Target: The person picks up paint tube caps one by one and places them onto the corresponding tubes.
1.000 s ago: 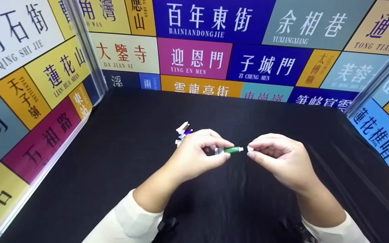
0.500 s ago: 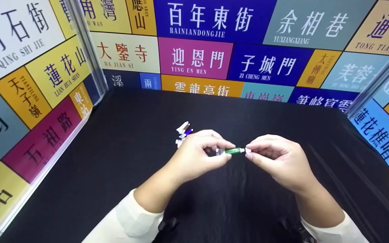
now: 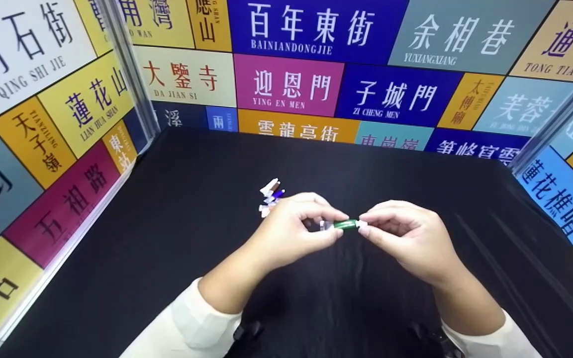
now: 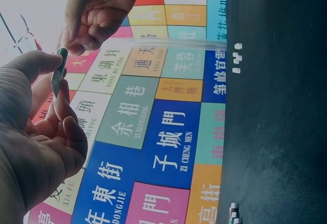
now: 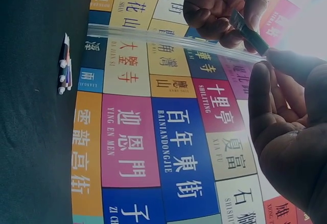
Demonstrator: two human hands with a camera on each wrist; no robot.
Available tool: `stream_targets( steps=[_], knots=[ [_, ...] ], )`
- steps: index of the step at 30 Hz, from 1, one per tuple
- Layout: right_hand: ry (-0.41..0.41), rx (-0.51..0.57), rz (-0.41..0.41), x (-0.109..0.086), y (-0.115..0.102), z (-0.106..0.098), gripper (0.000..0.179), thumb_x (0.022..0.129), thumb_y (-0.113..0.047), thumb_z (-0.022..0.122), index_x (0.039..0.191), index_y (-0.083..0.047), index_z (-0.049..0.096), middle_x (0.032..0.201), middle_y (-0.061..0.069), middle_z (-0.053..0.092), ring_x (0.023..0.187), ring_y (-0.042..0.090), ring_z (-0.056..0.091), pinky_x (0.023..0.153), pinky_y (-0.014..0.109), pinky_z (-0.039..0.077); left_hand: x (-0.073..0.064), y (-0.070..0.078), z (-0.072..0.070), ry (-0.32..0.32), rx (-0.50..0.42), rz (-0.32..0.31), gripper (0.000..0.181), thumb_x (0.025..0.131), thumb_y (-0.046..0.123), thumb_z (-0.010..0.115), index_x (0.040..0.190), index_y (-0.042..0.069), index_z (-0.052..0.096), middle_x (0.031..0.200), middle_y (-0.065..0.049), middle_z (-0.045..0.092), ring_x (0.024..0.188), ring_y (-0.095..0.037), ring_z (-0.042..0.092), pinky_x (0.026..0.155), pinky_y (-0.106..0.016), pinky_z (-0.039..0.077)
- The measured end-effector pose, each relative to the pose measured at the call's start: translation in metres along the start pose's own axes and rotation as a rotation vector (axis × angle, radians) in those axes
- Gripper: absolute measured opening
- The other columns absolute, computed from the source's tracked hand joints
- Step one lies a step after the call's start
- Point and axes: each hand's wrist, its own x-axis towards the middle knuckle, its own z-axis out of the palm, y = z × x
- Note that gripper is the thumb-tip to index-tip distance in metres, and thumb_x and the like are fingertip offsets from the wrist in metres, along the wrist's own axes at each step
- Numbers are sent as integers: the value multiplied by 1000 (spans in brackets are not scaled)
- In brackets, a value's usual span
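Observation:
My left hand (image 3: 294,228) pinches a small green paint tube (image 3: 344,224) between thumb and fingertips, its flat pale end towards the palm. At the tube's nozzle end, my right thumb and index finger pinch a tiny white cap (image 3: 362,224). The right hand (image 3: 411,238) faces the left one, and the cap sits right at the nozzle. The right wrist view shows the tube's flattened end (image 5: 237,21) beside the left fingers. Most of the cap is covered by fingertips in both wrist views.
Beyond my left hand, several small paint tubes (image 3: 271,190) lie in a group on the black cloth (image 3: 207,169). Several loose white caps (image 4: 236,58) lie on the cloth in the left wrist view. Panels of printed street names (image 3: 286,84) enclose the table.
The right hand has moved left, bringing the white cap from a short gap away onto the green tube's nozzle. The left hand has shifted slightly right with the tube.

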Motion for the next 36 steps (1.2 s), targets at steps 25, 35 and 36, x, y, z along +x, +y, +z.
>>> stream_targets(
  steps=[25,35,36],
  knots=[
    [-46,-85,99,0,0,1,22,97,-4,76,78,-14,80,72,5,73,54,18,64,54,21,56,-1,0,2,-34,-21,-4,19,92,17,83,111,21,86,99,6,75,86,-7,66,76,-26,61],
    [-13,96,-13,2,0,-9,24,89,17,71,108,4,78,100,10,76,85,17,73,73,20,62,0,0,1,-21,-27,-20,21,91,16,84,112,21,85,99,4,74,85,-8,65,77,-26,61],
    [-22,124,-59,2,1,-10,29,86,21,72,110,6,77,106,13,76,90,18,73,76,20,62,0,0,1,-20,-25,-22,21,91,17,84,112,21,85,98,4,74,85,-8,65,78,-26,60]
  ],
)
